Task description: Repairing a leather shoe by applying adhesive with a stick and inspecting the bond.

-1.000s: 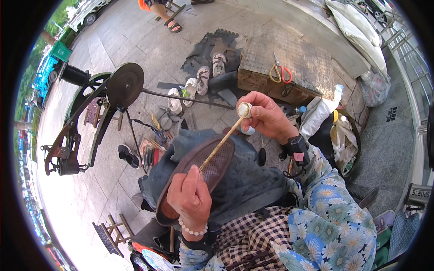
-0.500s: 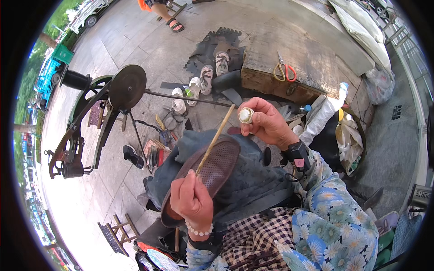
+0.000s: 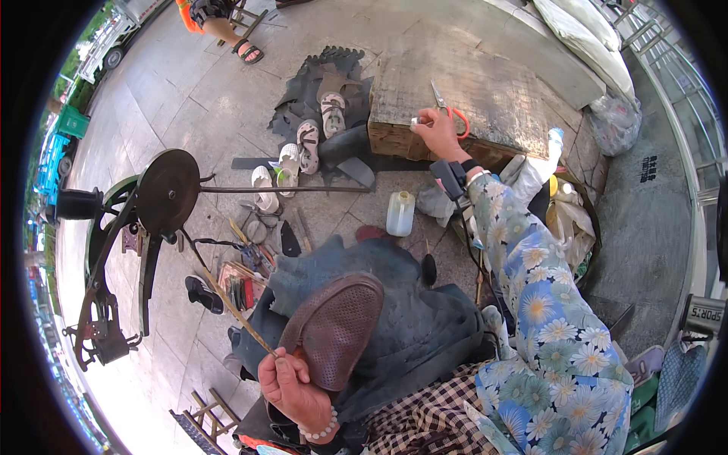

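My left hand (image 3: 292, 390) pinches the lower end of a thin wooden stick (image 3: 231, 301), which slants up and away to the left. Beside that hand, a brown perforated slip-on shoe (image 3: 341, 322) lies on the dark cloth (image 3: 413, 334) over my lap. Stretched far forward, my right hand (image 3: 441, 135) is over the wooden box (image 3: 500, 83), its fingers closed on a small white round piece (image 3: 415, 121) like a cap. A pair of scissors (image 3: 440, 95) with orange and red handles lies on the box, partly behind this hand.
A translucent plastic bottle (image 3: 400, 214) stands on the paving before my lap. To the left is a hand-cranked iron machine (image 3: 168, 193) with a long rod. White shoes (image 3: 265, 189), sandals (image 3: 309, 146) and loose tools (image 3: 250, 258) lie about. A person's sandalled foot (image 3: 246, 51) is far off.
My right hand has moved away from the stick, forward to the wooden box, with the white piece. My left hand has lowered and tipped the stick leftward. The plastic bottle has come into sight.
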The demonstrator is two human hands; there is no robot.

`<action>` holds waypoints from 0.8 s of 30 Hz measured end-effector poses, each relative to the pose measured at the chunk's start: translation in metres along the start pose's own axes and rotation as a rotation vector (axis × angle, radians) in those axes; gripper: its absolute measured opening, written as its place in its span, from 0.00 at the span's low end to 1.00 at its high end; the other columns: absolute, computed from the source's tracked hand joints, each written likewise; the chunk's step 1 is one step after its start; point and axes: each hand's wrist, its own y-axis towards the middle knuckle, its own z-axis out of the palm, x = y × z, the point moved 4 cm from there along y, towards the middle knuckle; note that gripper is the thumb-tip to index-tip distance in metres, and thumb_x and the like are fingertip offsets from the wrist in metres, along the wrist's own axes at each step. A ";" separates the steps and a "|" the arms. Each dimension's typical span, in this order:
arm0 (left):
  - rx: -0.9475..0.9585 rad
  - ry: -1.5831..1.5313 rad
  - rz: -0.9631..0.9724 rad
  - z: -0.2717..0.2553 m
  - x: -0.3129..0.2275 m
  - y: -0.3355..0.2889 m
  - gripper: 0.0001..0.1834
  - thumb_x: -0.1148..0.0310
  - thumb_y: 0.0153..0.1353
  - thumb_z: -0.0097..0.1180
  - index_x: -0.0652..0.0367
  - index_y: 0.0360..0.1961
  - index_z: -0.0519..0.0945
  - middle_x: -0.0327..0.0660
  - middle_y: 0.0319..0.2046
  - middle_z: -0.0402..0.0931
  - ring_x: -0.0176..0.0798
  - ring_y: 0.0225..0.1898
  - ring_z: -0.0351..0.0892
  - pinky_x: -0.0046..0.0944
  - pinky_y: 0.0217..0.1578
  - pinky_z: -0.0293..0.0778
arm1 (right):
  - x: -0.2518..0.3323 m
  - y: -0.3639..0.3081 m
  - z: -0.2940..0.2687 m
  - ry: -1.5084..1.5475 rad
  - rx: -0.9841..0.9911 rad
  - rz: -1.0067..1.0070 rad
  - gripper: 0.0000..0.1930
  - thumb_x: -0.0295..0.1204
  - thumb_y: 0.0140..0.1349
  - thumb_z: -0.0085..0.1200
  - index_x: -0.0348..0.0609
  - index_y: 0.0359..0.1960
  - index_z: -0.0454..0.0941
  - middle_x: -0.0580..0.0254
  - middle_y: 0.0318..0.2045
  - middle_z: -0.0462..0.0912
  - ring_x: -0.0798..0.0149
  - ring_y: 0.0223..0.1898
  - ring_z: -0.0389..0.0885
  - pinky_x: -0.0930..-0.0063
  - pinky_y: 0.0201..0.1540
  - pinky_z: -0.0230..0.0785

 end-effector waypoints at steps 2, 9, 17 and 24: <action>0.035 0.069 0.021 0.005 -0.001 0.000 0.08 0.74 0.64 0.45 0.66 0.39 0.74 0.36 0.18 0.64 0.25 0.19 0.57 0.25 0.21 0.56 | -0.018 0.023 0.002 -0.148 0.014 -0.076 0.11 0.28 0.45 0.61 0.40 0.32 0.77 0.58 0.29 0.79 0.61 0.30 0.78 0.70 0.34 0.71; -0.009 0.203 -0.045 0.008 -0.003 0.004 0.11 0.71 0.66 0.42 0.68 0.41 0.74 0.37 0.17 0.66 0.28 0.18 0.59 0.29 0.22 0.61 | -0.040 0.015 -0.032 -0.075 -0.248 -0.057 0.10 0.29 0.46 0.58 0.41 0.32 0.77 0.54 0.28 0.77 0.56 0.29 0.77 0.67 0.33 0.70; -0.029 0.193 -0.031 0.004 0.008 0.004 0.10 0.71 0.66 0.45 0.67 0.42 0.73 0.34 0.20 0.64 0.24 0.20 0.56 0.24 0.22 0.55 | -0.098 -0.019 -0.149 -0.655 -0.372 0.028 0.05 0.28 0.46 0.57 0.45 0.26 0.75 0.54 0.30 0.75 0.51 0.34 0.76 0.60 0.38 0.69; 0.051 0.142 0.013 0.005 0.003 -0.002 0.10 0.70 0.66 0.45 0.67 0.41 0.74 0.34 0.20 0.64 0.24 0.20 0.56 0.24 0.23 0.55 | -0.050 -0.032 -0.142 -0.717 -0.357 -0.228 0.08 0.30 0.48 0.55 0.45 0.31 0.79 0.50 0.37 0.77 0.47 0.39 0.76 0.60 0.44 0.69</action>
